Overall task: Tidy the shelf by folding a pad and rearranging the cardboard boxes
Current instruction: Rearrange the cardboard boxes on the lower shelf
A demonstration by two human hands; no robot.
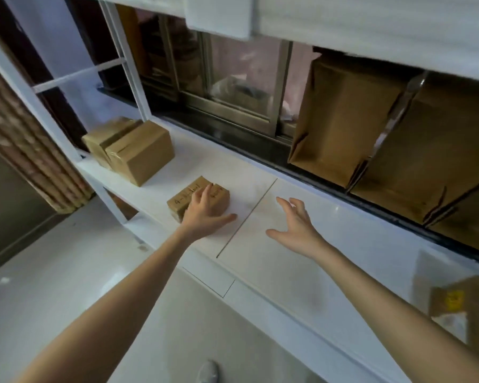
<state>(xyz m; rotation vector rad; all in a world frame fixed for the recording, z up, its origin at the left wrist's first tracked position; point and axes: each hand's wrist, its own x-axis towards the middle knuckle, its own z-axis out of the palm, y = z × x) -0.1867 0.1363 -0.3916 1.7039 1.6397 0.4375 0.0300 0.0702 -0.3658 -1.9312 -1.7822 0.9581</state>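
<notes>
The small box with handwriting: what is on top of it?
The left hand rests on the small box, fingers fairly straight. Handwriting shows beside it; the part under the hand is covered.

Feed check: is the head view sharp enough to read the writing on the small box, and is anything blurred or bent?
Head view: the small box under the left hand is soft, its writing not readable; the upper shelf edge is smeared; wide-angle bends the shelf lines; light glints near the right hand.

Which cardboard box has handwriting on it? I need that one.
The small box under the left hand; the bigger taped boxes near the shelf's end look unmarked.
</notes>
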